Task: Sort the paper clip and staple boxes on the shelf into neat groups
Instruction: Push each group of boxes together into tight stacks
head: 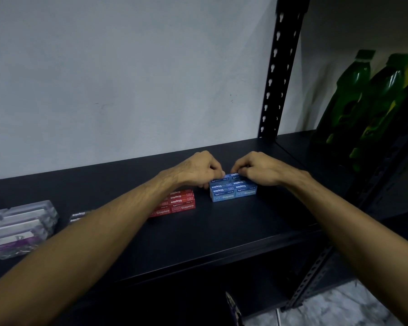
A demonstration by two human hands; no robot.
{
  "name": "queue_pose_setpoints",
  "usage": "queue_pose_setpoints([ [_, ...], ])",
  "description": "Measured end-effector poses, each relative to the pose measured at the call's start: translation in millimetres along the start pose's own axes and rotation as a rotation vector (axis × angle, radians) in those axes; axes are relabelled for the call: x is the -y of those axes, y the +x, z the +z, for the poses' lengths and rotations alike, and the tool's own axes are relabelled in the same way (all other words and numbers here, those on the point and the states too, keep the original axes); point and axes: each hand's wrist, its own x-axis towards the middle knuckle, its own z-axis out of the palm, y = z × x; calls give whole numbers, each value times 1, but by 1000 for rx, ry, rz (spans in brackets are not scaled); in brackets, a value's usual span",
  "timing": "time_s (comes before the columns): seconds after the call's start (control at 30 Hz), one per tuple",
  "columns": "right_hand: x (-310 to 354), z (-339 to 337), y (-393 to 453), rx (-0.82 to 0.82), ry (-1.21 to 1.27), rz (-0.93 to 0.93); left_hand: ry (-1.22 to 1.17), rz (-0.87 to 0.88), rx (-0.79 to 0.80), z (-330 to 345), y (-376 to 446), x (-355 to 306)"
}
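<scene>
At centre frame we have both hands on the blue staple boxes [232, 189], a block stacked in two columns on the black shelf [222, 234]. Our left hand [198, 169] curls its fingers over the block's upper left corner, and our right hand [257, 169] curls over its upper right, each grip closed on the top boxes. We judge the step in hand to be squaring this block. To do it well we should press inward evenly from both sides, keep the labels facing us, and push low enough that the top boxes do not slide off the ones beneath.

Just to the left, partly under our left forearm, sits the red staple boxes [179, 203] group, apart from the blue. Further left lie a few dark staple boxes [78, 216], mostly hidden, and at the far left edge the clear paper clip boxes [19, 225], which look less tidy.

Behind the shelf is a pale grey wall [127, 78]. A perforated black upright [280, 67] rises at upper right, with green bottles [353, 95] beyond it.
</scene>
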Motion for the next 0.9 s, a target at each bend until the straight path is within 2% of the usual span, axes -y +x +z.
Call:
queue_pose_setpoints([
  [0.8, 8, 3, -22, 37, 18, 12, -10, 16, -3, 4, -18, -5],
  [0.9, 9, 1, -26, 86, 22, 24, 1, 18, 16, 4, -21, -6],
])
